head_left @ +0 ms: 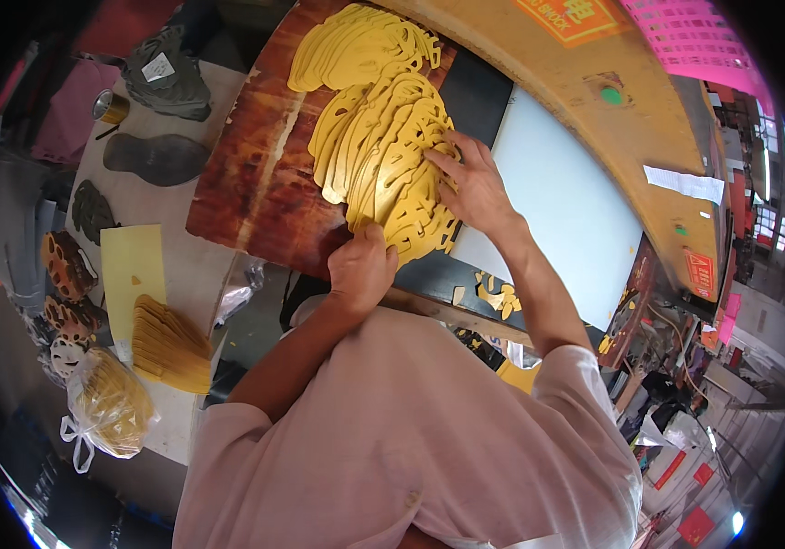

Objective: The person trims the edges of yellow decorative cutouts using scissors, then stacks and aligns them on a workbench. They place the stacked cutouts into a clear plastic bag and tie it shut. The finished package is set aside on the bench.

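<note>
A long fanned pile of yellow cut-out sheet pieces (379, 146), with openings cut through them, lies across a reddish-brown board. My left hand (362, 267) is closed at the near end of the pile, pinching the edge of the yellow pieces between thumb and fingers. On the pile's right side rests my right hand (479, 186), its fingers spread and touching the upper pieces. Another fanned stack of yellow pieces (356, 46) adjoins the pile at the far end.
Beside the pile is a white cutting pad (557, 201), under an orange-brown machine beam (594, 91). Yellow scraps (500, 297) lie at the near edge. The left table holds a dark sole shape (155, 158), tan cut pieces (168, 343), a bagged bundle (111, 403) and a can (111, 107).
</note>
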Tool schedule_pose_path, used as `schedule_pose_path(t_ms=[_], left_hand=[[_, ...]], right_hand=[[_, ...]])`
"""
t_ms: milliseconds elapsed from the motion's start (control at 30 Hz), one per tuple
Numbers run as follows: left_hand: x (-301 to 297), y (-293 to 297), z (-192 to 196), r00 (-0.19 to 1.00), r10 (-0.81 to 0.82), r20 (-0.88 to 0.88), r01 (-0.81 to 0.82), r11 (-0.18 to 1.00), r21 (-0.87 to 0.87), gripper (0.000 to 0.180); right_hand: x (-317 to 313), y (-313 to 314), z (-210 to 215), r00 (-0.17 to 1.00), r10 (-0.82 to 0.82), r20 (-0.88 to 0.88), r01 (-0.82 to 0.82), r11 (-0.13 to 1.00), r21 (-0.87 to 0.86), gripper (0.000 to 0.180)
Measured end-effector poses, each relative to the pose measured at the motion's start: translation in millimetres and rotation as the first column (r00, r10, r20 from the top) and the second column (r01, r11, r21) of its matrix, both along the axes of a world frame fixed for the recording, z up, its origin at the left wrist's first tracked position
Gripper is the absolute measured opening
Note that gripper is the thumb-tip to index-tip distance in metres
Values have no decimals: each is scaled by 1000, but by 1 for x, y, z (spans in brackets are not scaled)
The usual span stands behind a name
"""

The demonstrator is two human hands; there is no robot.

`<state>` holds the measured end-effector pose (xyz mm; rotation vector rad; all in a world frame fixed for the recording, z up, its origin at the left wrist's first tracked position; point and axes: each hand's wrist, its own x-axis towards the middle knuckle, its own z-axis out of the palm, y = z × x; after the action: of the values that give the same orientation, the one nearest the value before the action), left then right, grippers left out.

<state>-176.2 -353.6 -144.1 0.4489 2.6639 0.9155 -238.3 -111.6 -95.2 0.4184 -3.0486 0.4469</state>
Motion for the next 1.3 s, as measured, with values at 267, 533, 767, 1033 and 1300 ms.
schedule_pose_path(t_ms=[267,533,767,1033,1300], left_hand=[[-1,5,14,931,20,365,-154,927,342,38],[-6,19,41,907,-137,398,-132,805,578,36],[-38,46,33,980,161,-117,-135,970,200,28],[-12,28,70,984,108,-142,-71,968,241,17],[-37,36,18,952,-73,-296,176,925,338,18]], right_hand=[[-6,38,38,867,-49,495,127,984,-124,27],[-52,56,71,872,81,484,-89,996,-7,30],[-133,23,35,926,124,357,-187,971,147,36],[-51,60,101,967,130,221,-129,991,-22,23],[22,58,126,934,143,326,8,908,-420,29]])
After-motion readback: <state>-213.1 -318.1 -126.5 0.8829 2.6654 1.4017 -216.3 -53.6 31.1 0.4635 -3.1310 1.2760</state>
